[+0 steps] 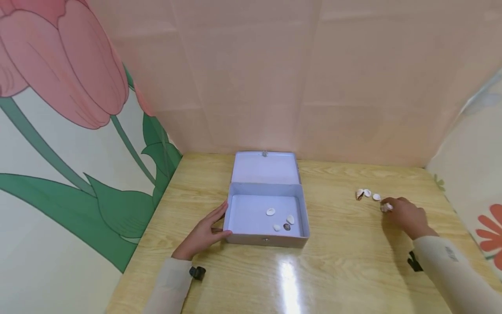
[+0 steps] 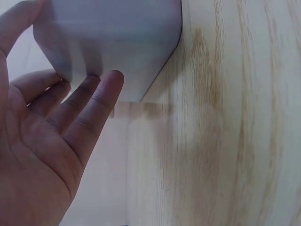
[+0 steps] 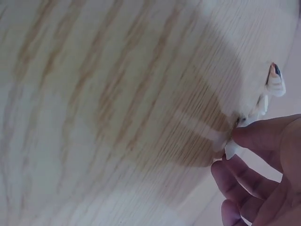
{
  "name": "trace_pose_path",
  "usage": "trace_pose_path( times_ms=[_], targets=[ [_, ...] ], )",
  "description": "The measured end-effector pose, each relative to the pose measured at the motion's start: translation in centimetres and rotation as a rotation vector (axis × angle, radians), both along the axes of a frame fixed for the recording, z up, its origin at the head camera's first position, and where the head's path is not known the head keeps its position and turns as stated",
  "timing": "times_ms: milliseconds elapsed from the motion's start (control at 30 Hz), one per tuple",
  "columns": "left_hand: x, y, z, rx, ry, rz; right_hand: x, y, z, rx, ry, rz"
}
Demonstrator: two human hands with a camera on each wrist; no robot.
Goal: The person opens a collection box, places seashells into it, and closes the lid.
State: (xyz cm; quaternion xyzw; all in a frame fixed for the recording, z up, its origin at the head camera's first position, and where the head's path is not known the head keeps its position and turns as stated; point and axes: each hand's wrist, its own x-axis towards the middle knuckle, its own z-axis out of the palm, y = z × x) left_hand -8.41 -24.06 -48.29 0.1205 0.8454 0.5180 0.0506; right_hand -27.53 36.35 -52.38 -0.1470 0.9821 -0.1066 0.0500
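From where I'm standing, right hand (image 1: pixel 408 216)'s got a snug grip pinching a shell (image 1: pixel 386 207), right of frame; left hand (image 1: pixel 202 235)'s grip is loose, fingers against the box (image 1: pixel 251 218), lower middle.

A glossy yellowish wood-grain bench (image 1: pixel 337 261) carries an open, rectangular lilac box (image 1: pixel 247 213) and, rightward, small white seashells (image 1: pixel 367 192).

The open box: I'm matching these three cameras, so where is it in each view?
Head: the box below centre, slightly right.
Left wrist: its outer wall at the top, left of centre.
Right wrist: no recognisable part of it shows.
Shared landmark: the wood-grain tabletop.
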Motion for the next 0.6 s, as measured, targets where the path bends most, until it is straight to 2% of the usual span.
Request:
trace_pose_path(
  times_ms=[333,433,600],
  targets=[
    [0.0,0.1,0.2,-0.017,0.002,0.0,0.4,-0.1,0.4,0.004,0.049,0.01],
    [0.1,0.1,0.4,-0.02,0.001,0.0,0.2,-0.5,0.8,0.012,0.085,0.012],
    [0.2,0.2,0.6,-0.007,-0.011,-0.002,0.0,-1.7,1.9,0.013,0.069,0.018]
  ],
)
